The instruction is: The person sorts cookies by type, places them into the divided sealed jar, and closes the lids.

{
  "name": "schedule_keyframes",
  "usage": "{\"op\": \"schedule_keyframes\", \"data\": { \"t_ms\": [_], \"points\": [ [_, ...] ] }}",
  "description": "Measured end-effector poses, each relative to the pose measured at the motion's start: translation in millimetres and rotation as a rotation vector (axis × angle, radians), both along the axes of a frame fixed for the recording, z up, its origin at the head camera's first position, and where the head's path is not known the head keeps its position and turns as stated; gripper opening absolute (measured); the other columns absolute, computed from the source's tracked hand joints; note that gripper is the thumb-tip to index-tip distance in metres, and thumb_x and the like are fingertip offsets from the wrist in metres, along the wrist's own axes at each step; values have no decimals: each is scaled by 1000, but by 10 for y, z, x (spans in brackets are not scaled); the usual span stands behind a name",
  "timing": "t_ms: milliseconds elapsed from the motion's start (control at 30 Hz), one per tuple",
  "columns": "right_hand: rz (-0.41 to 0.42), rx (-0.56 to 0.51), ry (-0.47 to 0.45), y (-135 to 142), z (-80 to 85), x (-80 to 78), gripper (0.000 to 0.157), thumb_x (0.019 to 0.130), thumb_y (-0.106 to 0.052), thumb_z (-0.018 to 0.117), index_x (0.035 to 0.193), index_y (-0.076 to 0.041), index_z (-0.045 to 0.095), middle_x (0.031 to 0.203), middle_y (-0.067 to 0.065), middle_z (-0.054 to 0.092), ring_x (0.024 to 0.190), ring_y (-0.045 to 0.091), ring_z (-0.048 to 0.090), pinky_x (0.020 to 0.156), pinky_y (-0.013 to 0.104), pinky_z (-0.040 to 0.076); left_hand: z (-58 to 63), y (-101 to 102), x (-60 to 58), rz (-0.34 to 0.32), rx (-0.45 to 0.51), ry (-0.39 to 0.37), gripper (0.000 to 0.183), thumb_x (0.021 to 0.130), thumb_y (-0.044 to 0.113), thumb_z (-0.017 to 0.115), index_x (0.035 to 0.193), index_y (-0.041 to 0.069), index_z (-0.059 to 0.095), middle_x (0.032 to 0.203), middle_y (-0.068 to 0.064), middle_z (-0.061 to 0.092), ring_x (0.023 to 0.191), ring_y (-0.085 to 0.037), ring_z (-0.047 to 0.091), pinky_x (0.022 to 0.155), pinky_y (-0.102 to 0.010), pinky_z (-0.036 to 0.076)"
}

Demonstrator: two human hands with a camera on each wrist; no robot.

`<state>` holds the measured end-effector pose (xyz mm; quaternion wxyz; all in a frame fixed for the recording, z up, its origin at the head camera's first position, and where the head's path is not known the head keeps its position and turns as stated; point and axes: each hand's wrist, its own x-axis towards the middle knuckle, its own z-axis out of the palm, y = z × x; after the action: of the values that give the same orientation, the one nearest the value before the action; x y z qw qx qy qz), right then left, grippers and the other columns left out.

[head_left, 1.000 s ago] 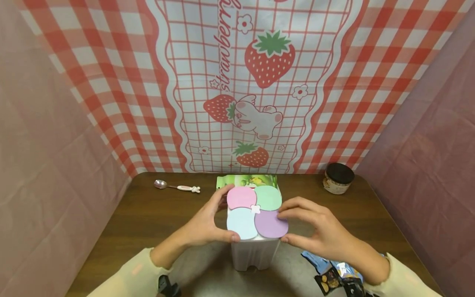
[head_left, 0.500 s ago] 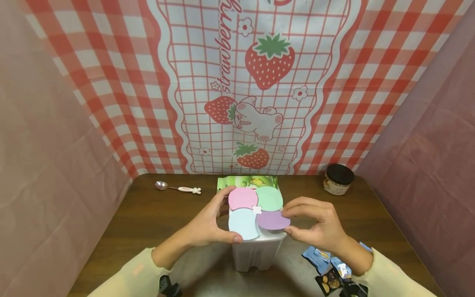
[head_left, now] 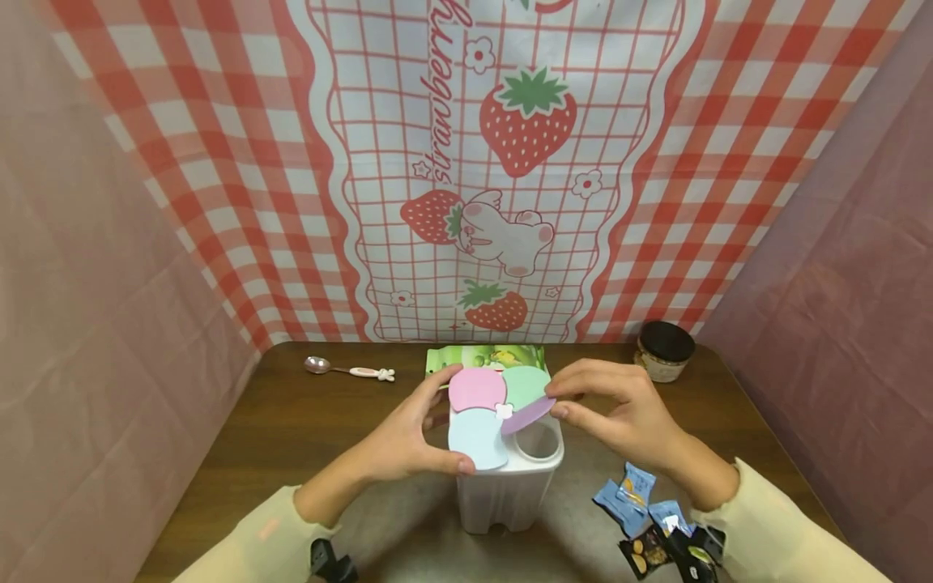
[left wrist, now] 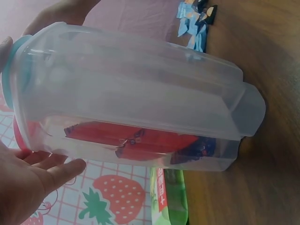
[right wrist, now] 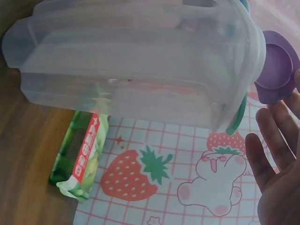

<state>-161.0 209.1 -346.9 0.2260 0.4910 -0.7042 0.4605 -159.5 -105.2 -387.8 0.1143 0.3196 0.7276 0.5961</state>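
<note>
A tall, clear plastic storage container (head_left: 504, 498) stands upright on the table, topped by four-petal flaps around a small white centre. The pink (head_left: 477, 390), mint green (head_left: 523, 384) and light blue (head_left: 477, 440) flaps lie flat. My left hand (head_left: 401, 441) grips the container's left side at the top, thumb at the front corner. Between thumb and fingers, my right hand (head_left: 630, 409) pinches the purple flap lid (head_left: 526, 416), tilted up off a round opening (head_left: 539, 443). In the right wrist view the lid's ringed underside shows. Red and blue packets (left wrist: 126, 136) lie inside one compartment.
Several small blue and black snack packets (head_left: 645, 546) lie right of the container, near the right forearm. Behind it is a green package (head_left: 484, 355). A spoon with a white handle (head_left: 372, 373) lies back left; a black-lidded jar (head_left: 665, 352) stands back right.
The purple flap went from lying flat to tilted up, uncovering the round opening. My right hand rose with it, moving away from me; the left hand stayed in place.
</note>
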Motion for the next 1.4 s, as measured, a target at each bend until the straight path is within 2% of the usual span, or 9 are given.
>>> {"op": "schedule_keyframes", "data": {
  "t_ms": [300, 433, 567, 667, 800, 933, 1067, 1233, 1400],
  "points": [
    [-35, 51, -35, -65, 67, -128, 31, 76, 13, 79, 99, -7, 76, 94, 6, 75, 88, 14, 69, 81, 20, 54, 56, -20, 2, 59, -168, 62, 119, 71, 43, 94, 162, 18, 22, 164, -8, 31, 145, -32, 42, 119, -52, 36],
    [-32, 55, -61, -97, 92, -168, 30, 78, 12, 79, 99, -9, 77, 95, 3, 75, 88, 13, 69, 80, 21, 55, 81, -31, -2, 95, -227, 127, 119, 71, 54, 91, 163, 23, 22, 166, -5, 29, 149, -28, 35, 120, -56, 32],
    [-29, 61, -89, -116, 113, -193, 27, 81, 10, 78, 99, -10, 77, 95, 3, 75, 88, 13, 69, 80, 22, 55, 114, -24, -10, 141, -161, 268, 98, 82, 57, 79, 161, 25, 30, 163, -4, 34, 149, -26, 34, 119, -61, 30],
    [-29, 61, -98, -117, 122, -200, 25, 81, 9, 78, 98, -10, 78, 94, 2, 75, 87, 13, 69, 80, 22, 55, 188, 14, 15, 189, -73, 361, 78, 90, 43, 75, 156, 23, 40, 157, -2, 42, 146, -24, 39, 118, -59, 34],
    [-19, 54, -110, -110, 126, -210, 26, 80, 10, 79, 97, -9, 78, 95, 1, 75, 87, 13, 69, 80, 23, 55, 334, 93, 97, 258, -3, 446, 62, 89, 24, 77, 147, 21, 54, 147, 2, 54, 136, -19, 51, 111, -49, 45],
    [11, 45, -127, -107, 127, -230, 27, 78, 13, 79, 96, -7, 78, 94, 3, 75, 87, 15, 68, 79, 23, 55, 433, 181, 180, 253, 49, 500, 52, 88, 13, 78, 138, 16, 63, 137, -2, 63, 118, -21, 64, 95, -42, 56],
    [32, 36, -132, -111, 129, -243, 24, 79, 12, 79, 94, -6, 78, 91, 5, 74, 84, 14, 66, 75, 23, 54, 479, 258, 231, 216, 89, 502, 41, 89, 10, 78, 129, 10, 68, 125, -10, 69, 101, -22, 71, 80, -36, 61],
    [39, 23, -126, -126, 130, -258, 17, 83, 8, 78, 93, -6, 78, 88, 7, 72, 82, 13, 64, 72, 22, 53, 504, 328, 258, 194, 82, 463, 28, 89, 10, 78, 116, 9, 74, 115, -10, 74, 87, -15, 73, 68, -29, 61],
    [32, 21, -113, -142, 136, -278, 30, 79, 14, 78, 93, -12, 78, 88, 4, 72, 83, 13, 64, 72, 22, 53, 530, 368, 266, 213, 38, 435, 20, 87, 11, 80, 106, 10, 77, 101, -5, 77, 83, -8, 71, 62, -27, 59]
  ]
}}
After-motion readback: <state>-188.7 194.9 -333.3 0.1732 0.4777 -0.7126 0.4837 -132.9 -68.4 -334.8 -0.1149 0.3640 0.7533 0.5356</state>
